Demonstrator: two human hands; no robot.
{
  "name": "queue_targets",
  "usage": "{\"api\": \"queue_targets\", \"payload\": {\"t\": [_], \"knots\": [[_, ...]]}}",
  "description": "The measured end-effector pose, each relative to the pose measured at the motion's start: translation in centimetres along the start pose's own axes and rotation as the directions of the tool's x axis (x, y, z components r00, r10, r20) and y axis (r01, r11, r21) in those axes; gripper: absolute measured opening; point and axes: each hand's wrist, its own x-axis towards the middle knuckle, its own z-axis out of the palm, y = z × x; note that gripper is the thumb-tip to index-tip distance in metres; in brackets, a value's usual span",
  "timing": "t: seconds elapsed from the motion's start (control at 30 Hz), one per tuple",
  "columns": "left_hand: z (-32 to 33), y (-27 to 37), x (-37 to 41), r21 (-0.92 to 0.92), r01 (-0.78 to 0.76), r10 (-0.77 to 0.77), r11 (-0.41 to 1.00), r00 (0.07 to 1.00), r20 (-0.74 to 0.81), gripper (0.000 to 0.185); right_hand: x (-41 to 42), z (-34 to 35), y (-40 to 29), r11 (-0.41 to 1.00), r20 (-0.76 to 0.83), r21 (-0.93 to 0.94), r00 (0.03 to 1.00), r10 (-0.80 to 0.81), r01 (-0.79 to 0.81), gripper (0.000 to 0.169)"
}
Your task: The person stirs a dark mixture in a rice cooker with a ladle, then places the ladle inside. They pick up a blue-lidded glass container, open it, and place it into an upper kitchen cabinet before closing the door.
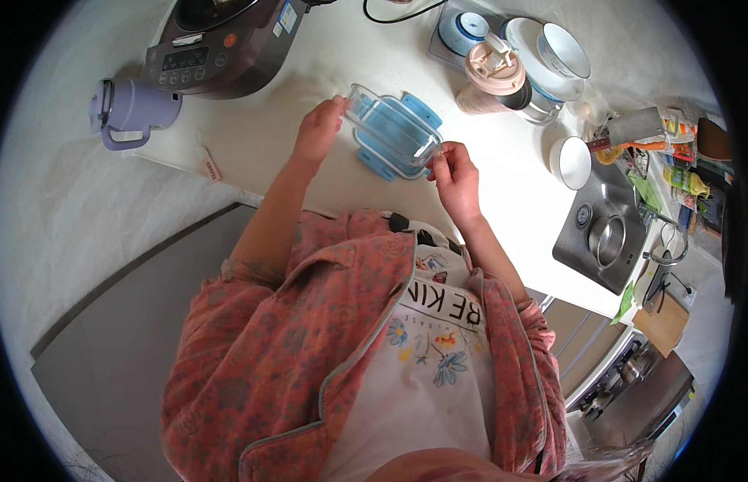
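Between my two hands I hold a clear rectangular food container, tilted, above the white countertop. My left hand grips its left end, and my right hand pinches the right end near the corner. Directly behind the container, seen partly through it, is a blue lid with side locking flaps. The lid's middle is partly hidden by the clear walls, and whether the two touch I cannot tell.
A dark multicooker and a lilac jug stand at the left. Toward the upper right are a pink-lidded tumbler, plates and bowls. A white bowl sits beside the steel sink, near a cleaver.
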Motion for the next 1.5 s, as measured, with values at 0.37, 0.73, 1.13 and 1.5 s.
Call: {"api": "queue_targets", "payload": {"t": [0.37,0.73,1.13,1.5], "knots": [[2.8,-3.0,2.7,0.448,-0.225,0.182,0.865,0.974,0.138,0.041,1.0,-0.9,5.4,0.766,0.134,0.358,0.841,0.524,-0.534,0.026],[1.4,-2.5,1.9,0.182,-0.166,0.166,0.969,0.986,0.016,0.035,-1.0,-0.1,1.3,0.98,0.018,0.076,0.983,0.183,-0.183,0.019],[-8.0,-6.1,-5.5,-0.487,-0.045,-0.011,0.872,0.994,-0.113,0.04,-2.5,3.3,-4.1,0.877,0.531,-0.173,0.793,-0.301,0.448,0.01],[-7.2,-3.9,-4.4,-0.305,-0.097,0.107,0.947,0.994,0.016,0.048,-6.3,3.7,-3.6,0.903,0.411,-0.096,0.843,-0.346,0.418,0.011]]}}
